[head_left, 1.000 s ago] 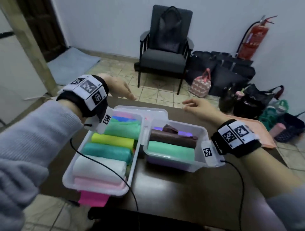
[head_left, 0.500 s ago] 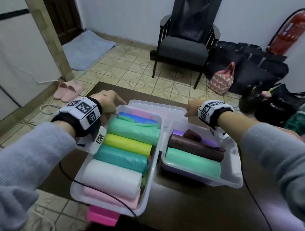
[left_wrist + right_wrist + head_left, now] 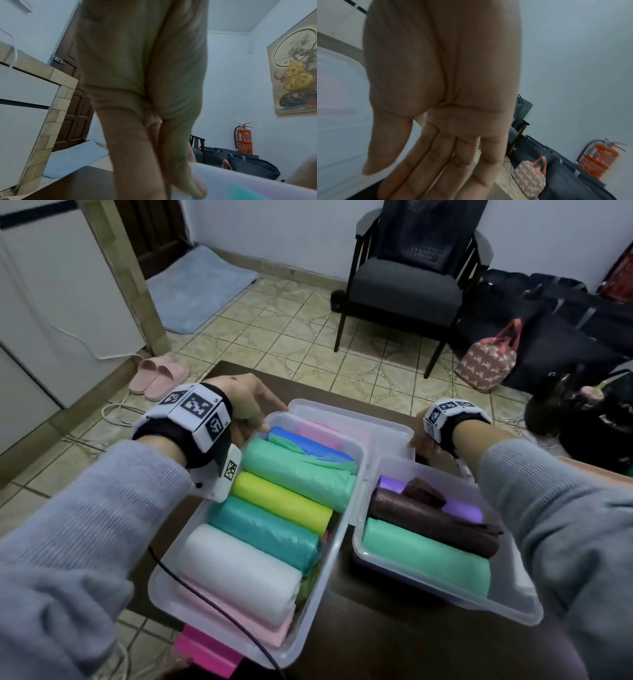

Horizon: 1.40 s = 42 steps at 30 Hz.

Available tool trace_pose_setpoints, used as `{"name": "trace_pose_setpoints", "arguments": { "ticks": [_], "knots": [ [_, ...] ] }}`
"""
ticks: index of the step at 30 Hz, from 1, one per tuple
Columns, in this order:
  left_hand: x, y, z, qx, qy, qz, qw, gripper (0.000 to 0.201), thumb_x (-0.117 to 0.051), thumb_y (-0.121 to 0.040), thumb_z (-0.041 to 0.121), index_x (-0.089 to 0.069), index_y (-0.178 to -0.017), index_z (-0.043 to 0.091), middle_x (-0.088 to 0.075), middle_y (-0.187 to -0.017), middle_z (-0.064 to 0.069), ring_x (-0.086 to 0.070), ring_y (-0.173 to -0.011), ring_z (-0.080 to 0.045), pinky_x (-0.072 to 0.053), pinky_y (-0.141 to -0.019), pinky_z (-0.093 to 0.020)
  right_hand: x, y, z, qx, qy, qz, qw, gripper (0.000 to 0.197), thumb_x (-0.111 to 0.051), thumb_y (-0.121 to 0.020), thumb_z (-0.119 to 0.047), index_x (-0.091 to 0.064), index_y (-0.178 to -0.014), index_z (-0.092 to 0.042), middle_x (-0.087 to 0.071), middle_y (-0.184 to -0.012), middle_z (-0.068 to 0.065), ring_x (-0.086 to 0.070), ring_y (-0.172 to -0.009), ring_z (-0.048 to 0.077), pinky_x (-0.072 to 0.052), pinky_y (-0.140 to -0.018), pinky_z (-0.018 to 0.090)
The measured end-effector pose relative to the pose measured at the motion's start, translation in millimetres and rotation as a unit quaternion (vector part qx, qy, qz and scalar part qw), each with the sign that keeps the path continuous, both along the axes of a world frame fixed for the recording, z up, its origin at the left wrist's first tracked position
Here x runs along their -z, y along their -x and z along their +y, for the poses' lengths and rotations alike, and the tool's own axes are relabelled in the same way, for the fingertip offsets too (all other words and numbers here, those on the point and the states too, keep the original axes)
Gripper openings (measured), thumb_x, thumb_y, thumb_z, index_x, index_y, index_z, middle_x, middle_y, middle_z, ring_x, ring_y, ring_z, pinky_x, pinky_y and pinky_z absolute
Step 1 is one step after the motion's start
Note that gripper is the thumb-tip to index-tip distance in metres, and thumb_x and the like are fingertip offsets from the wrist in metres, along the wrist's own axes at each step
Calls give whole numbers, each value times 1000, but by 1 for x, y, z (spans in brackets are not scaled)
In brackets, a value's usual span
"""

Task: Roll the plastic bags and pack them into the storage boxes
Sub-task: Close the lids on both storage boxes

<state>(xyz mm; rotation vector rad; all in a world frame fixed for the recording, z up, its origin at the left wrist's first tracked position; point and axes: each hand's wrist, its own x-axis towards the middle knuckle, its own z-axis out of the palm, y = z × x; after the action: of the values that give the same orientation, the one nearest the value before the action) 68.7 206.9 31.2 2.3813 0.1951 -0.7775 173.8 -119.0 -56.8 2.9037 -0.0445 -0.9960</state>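
Two clear storage boxes stand side by side on the dark table (image 3: pixel 394 645). The larger left box (image 3: pixel 164 601) holds rolled bags: white (image 3: pixel 239 570), teal (image 3: pixel 263 532), yellow (image 3: pixel 281 501), green (image 3: pixel 298 467) and blue (image 3: pixel 301 441). The smaller right box (image 3: pixel 513 611) holds green (image 3: pixel 424 556), brown (image 3: pixel 428 518) and purple (image 3: pixel 462 510) rolls. A clear lid (image 3: pixel 376 426) (image 3: pixel 240 182) (image 3: pixel 337 108) lies just behind them. My left hand (image 3: pixel 253 405) (image 3: pixel 171 175) touches the plastic edge at the far left corner with straight fingers. My right hand (image 3: pixel 423 441) (image 3: pixel 436 162) is flat beside the lid's right end, holding nothing.
A flat pink bag (image 3: pixel 205 648) sticks out from under the left box at the table's near edge. Beyond the table stand a grey armchair (image 3: pixel 404 289), dark bags and a patterned pink bag (image 3: pixel 486 364). Pink slippers (image 3: pixel 157 374) lie on the tiled floor at left.
Both hands have come down from above the table to the far corners of the lid behind the boxes. The head view has tilted downward and closer to the boxes.
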Motion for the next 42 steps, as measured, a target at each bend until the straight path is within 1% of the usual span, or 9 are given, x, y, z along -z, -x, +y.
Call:
{"name": "trace_pose_setpoints", "arguments": {
  "ticks": [4,7,11,21,26,29,31,34,42],
  "knots": [
    [0,-2,-2,-8,0,2,1000,49,-65,-82,-5,-64,-118,28,-72,-96,-15,-71,-80,-32,-58,-75,-46,9,-13,-16,-7,2,-7,1000,13,-71,-76,-6,-63,-67,-5,-58,-39,-6,-59,-54,16,-47,-50,20],
    [2,-1,0,-12,-2,-6,1000,49,-65,-81,-5,-65,-117,29,-73,-93,-13,-72,-77,-28,-59,-75,-43,0,-24,-20,-16,-23,-47,998,20,-66,-82,-11,-65,-63,-4,-63,-54,2,-61,-61,21,-46,-45,14],
    [1,7,2,-27,31,-13,999,43,-62,-83,-9,-66,-113,21,-72,-88,-17,-70,-67,-28,-59,-67,-43,-47,-16,3,18,-122,-172,977,26,-52,-90,-13,-62,-76,6,-70,-80,20,-68,-72,33,-55,-63,36],
    [-31,49,-3,18,-22,-1,1000,43,-64,-89,22,-52,-130,15,-66,-112,-13,-66,-98,-28,-55,-81,-38,-161,70,44,-40,-372,-460,805,27,-46,-94,-21,-51,-117,-8,-51,-97,0,-46,-87,12,-32,-72,20],
    [-110,101,3,7,60,-157,986,44,-56,-93,26,-44,-135,21,-58,-125,-6,-63,-100,-23,-51,-83,-38,-178,128,73,-105,-359,-521,767,27,-41,-96,-22,-60,-105,-6,-55,-86,7,-45,-81,15,-31,-69,23],
    [-158,149,10,-36,182,-289,939,43,-52,-94,26,-43,-136,20,-61,-120,0,-65,-98,-17,-54,-80,-32,-173,160,90,-144,-374,-534,744,28,-39,-97,-19,-53,-79,-2,-43,-73,10,-38,-75,19,-19,-61,25],
    [-173,178,15,-79,229,-352,904,39,-51,-95,30,-47,-132,20,-63,-117,2,-67,-95,-13,-57,-76,-29,-160,184,104,-180,-380,-533,734,27,-41,-98,-22,-59,-90,-3,-39,-79,8,-37,-75,18,-21,-63,24],
    [-153,206,21,-152,230,-338,900,35,-47,-95,38,-51,-123,17,-60,-112,2,-64,-94,-14,-55,-72,-30,-132,233,130,-248,-341,-556,716,36,-43,-93,-26,-63,-113,-4,-43,-83,8,-41,-67,18,-35,-60,28],
    [10,233,16,-251,97,-212,940,53,-49,-84,57,-62,-94,7,-56,-83,-13,-55,-81,-23,-40,-72,-34,-41,341,180,-394,-214,-497,743,15,-67,-73,-29,-65,-83,-18,-54,-75,2,-55,-66,22,-41,-53,28]
  ]
}}
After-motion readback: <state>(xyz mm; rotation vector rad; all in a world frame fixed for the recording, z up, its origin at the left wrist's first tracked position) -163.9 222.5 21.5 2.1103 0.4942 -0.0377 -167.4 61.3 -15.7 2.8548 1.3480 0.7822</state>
